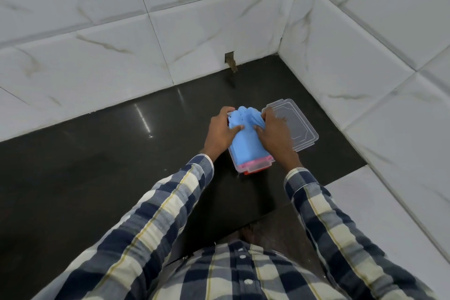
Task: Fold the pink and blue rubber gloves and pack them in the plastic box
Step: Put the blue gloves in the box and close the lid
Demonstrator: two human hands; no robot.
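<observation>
Both hands, left hand [220, 129] and right hand [274, 133], press the folded blue gloves [246, 143] into the plastic box [239, 169]. Fingers lie fairly straight on the rubber. The clear lid [295, 124] lies just right.

One head-worn view — looking steeply down and forward, close over a dark counter [97, 153] in a tiled corner.

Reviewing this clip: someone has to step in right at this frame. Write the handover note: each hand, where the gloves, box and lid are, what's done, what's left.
Left hand: on the left side of the blue gloves, fingers pressing them down.
Right hand: on their right side, pressing likewise.
Plastic box: on the dark counter, open, blue gloves bulging above its rim.
Pink gloves: already in the box, showing under the blue ones at the near end.
Lid: off, lying flat just right of the box.
Done: both pairs folded and in the box.
Left: push the blue gloves below the rim; probably fit the lid.
</observation>
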